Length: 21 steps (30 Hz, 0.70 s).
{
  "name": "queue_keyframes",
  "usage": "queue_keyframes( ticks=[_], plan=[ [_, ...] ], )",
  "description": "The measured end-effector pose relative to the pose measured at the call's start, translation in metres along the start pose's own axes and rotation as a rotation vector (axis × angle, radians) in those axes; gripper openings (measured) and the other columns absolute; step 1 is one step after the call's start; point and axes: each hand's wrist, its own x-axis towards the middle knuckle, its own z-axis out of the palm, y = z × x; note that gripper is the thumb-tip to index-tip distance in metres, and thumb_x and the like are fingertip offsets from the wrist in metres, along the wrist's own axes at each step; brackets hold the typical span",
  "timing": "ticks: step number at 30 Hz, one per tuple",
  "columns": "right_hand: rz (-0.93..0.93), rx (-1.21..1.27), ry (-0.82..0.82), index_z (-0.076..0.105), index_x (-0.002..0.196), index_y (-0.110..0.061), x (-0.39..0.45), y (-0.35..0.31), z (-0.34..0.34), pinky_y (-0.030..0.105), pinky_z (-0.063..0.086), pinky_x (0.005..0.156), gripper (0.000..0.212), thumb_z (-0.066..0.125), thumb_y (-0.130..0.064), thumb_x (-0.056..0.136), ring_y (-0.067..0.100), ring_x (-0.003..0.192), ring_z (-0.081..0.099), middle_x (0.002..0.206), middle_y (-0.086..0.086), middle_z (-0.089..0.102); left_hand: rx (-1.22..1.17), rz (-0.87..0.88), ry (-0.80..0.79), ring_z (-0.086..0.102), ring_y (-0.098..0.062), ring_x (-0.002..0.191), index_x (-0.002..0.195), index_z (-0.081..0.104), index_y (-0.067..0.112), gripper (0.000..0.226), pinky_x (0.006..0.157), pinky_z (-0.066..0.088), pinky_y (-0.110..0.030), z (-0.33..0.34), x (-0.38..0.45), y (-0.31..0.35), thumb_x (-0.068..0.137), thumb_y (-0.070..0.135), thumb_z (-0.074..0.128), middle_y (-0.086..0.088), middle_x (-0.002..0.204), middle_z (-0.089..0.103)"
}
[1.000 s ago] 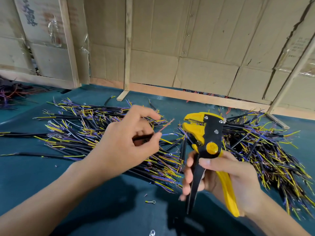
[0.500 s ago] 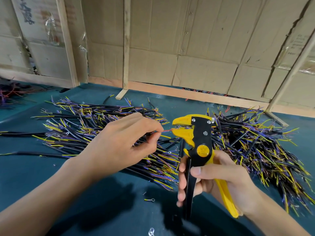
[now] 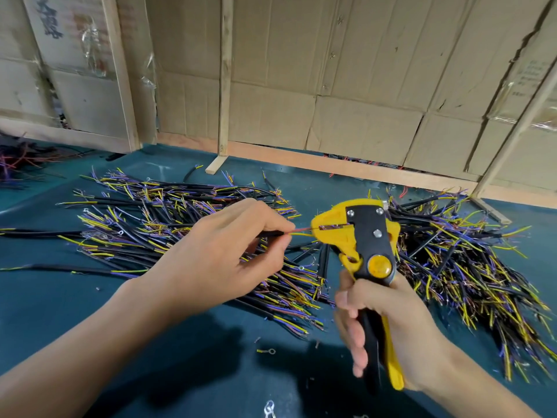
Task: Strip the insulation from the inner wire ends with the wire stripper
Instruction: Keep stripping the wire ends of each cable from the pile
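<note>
Work surface: teal mat (image 3: 90, 312), bounded along the top of the frame by a wooden base rail (image 3: 346, 170) and cardboard panels (image 3: 361, 86). Bare mat lies across the lower left and lower centre; a loose ring terminal (image 3: 269, 351) sits there.

Writing: dark brush characters on the upper-left panel (image 3: 49, 22), too partial to read; faint print at upper right, illegible.

Stock: left cable heap (image 3: 144, 224) at centre left; right cable heap (image 3: 470, 260) at centre right.

Left hand (image 3: 217, 260): centre frame, thumb and forefinger pinching a black cable (image 3: 272, 233), its red inner wire (image 3: 303, 229) reaching right into the stripper's mouth.

Right hand (image 3: 401, 330): lower right, fingers wrapped round the handles of the yellow-and-black wire stripper (image 3: 366, 236), held upright, head just right of the left fingertips.
</note>
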Motion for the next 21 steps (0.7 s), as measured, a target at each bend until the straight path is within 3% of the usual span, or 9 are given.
queue_keyframes(
  ticks=[2,6,10,15,18,21],
  plan=[
    [-0.005,0.072,0.051,0.052,0.054,-0.008,0.001,0.0,0.004,0.034,0.047,0.042,0.025,0.073,-0.021,0.058,0.025,0.033,0.042,0.046,0.016,0.043,0.003,-0.022,-0.032,0.056,0.001,0.084,0.108,0.067,0.008,0.02,0.079,0.045,-0.01,0.001,-0.001,0.0,0.094,0.019,0.059,0.007,0.093,0.064],
    [-0.096,0.229,0.045,0.062,0.067,-0.006,0.004,-0.003,0.004,0.05,0.053,0.055,0.019,0.07,-0.019,0.077,0.034,0.047,0.055,0.058,0.02,0.052,0.0,-0.149,-0.129,0.063,-0.005,0.099,0.12,0.06,0.019,0.023,0.09,0.046,-0.019,0.002,-0.003,-0.007,0.099,0.027,0.059,0.006,0.102,0.067],
    [-0.174,0.313,0.11,0.063,0.07,-0.008,0.007,-0.009,-0.01,0.051,0.056,0.058,0.017,0.075,-0.02,0.075,0.035,0.054,0.057,0.064,0.018,0.053,0.061,-0.151,-0.162,0.061,-0.007,0.096,0.115,0.066,0.013,0.021,0.089,0.05,-0.031,0.004,-0.005,-0.021,0.095,0.019,0.069,0.005,0.099,0.067],
    [-0.235,0.329,0.3,0.069,0.088,-0.003,0.018,-0.006,-0.025,0.058,0.061,0.072,0.027,0.066,-0.029,0.083,0.037,0.063,0.065,0.075,0.019,0.063,0.144,-0.091,-0.096,0.06,-0.018,0.088,0.109,0.072,0.006,0.018,0.089,0.047,-0.029,0.008,-0.005,-0.023,0.094,0.015,0.066,0.002,0.096,0.069],
    [-0.308,0.267,0.358,0.072,0.094,-0.006,0.017,-0.005,-0.026,0.058,0.06,0.078,0.029,0.082,-0.027,0.077,0.036,0.066,0.065,0.091,0.021,0.071,0.129,-0.075,-0.028,0.059,-0.017,0.086,0.107,0.072,0.005,0.016,0.089,0.042,-0.019,0.012,-0.007,-0.019,0.094,0.012,0.068,0.004,0.093,0.065],
    [-0.317,0.173,0.305,0.075,0.095,-0.009,0.016,-0.004,-0.02,0.051,0.059,0.072,0.05,0.096,-0.037,0.059,0.035,0.072,0.063,0.11,0.033,0.064,0.05,0.022,-0.066,0.061,-0.02,0.081,0.105,0.073,0.003,0.016,0.082,0.049,-0.026,0.024,-0.009,-0.007,0.093,0.013,0.069,-0.002,0.092,0.068]
  ],
)
